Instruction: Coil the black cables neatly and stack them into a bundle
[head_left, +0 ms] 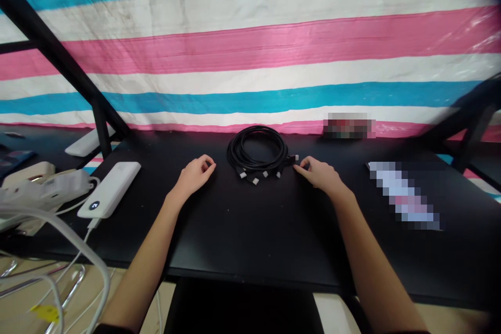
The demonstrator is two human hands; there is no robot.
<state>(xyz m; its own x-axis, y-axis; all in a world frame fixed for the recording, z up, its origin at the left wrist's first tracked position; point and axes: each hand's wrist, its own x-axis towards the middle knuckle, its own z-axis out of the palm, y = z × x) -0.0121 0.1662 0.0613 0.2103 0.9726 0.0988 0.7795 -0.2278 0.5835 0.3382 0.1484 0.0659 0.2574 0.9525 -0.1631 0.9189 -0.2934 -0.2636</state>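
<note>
Open black tabletop (242, 235) fronts 1 coiled black cable bundle (234, 152), 5 plugs (255, 181) showing, between left hand (195, 173) and right hand (320, 173), fingers narrowly parted.

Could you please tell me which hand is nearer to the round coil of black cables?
The right hand, just beside a black plug with a metal tip at the coil's right. The left hand is off its left, across a wider gap.

tabletop (235, 235) matt black, smooth; cables (257, 147) rubbery w/ slight sheen; striped sheet (250, 52) glossy, wrinkled plastic.
</note>
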